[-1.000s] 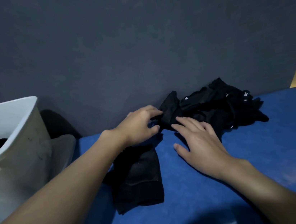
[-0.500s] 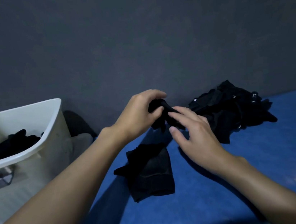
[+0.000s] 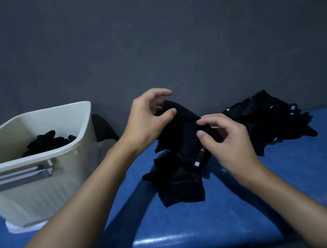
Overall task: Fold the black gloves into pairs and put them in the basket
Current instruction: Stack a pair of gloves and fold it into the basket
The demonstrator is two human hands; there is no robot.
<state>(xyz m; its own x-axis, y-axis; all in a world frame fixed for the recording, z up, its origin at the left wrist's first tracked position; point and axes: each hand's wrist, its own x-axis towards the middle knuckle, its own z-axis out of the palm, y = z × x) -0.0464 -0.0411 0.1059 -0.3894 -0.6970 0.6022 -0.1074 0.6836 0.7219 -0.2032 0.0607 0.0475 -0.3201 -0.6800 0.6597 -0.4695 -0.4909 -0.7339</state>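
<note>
Black glove [image 3: 182, 133], white tag [image 3: 197, 163] illegible, pinched by left hand [image 3: 145, 122], right hand [image 3: 228, 142] fingers.

Both hands, left hand [image 3: 147, 118] and right hand [image 3: 225, 136], pinch a limp black fabric glove [image 3: 182, 133] above the blue padded table [image 3: 242, 207], beside a cream plastic basket [image 3: 40, 171].

The basket [image 3: 28, 160] ran off the left edge and its rim hid part of the gloves inside [image 3: 48, 140], while the small white tag [image 3: 197, 163] on the held glove [image 3: 181, 121] was too small to read.

Plain sorting station: blue padded table [image 3: 292, 190], grey wall [image 3: 147, 42], basket [image 3: 43, 193].
</note>
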